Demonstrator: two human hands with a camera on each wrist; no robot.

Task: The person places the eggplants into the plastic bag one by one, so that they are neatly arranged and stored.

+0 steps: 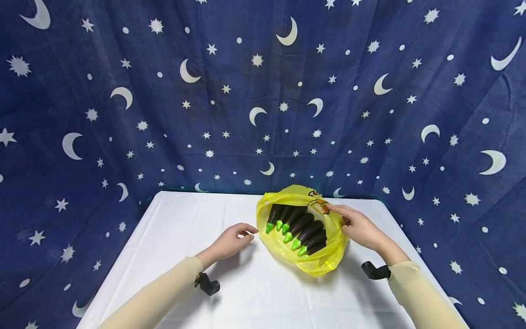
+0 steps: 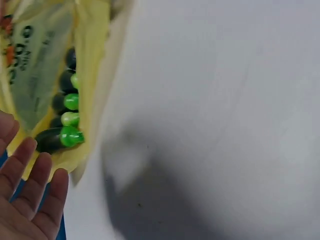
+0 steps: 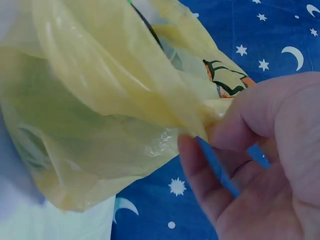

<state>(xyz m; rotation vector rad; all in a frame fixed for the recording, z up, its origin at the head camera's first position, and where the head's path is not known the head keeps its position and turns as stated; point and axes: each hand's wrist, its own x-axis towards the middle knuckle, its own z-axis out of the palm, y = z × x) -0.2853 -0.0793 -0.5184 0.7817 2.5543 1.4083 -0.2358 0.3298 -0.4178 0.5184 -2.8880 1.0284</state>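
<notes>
A yellow plastic bag [image 1: 283, 249] lies on the table with its mouth spread wide. Inside it several dark eggplants [image 1: 302, 224] with bright green caps lie side by side in a row. My right hand [image 1: 363, 230] pinches the bag's right edge between thumb and fingers, as the right wrist view shows close up at the yellow film [image 3: 115, 140]. At the bag's left edge is my left hand [image 1: 232, 240], its fingertips right by the rim. In the left wrist view the left fingers [image 2: 37, 185] are spread and hold nothing, beside the eggplant [image 2: 52, 140] at the end of the row.
A white cloth covers the table [image 1: 197, 219]. Behind and around it hangs a blue curtain [image 1: 230, 137] printed with moons and stars. A black wrist mount [image 1: 207, 284] sits on the left sleeve, and another black mount [image 1: 375, 270] on the right.
</notes>
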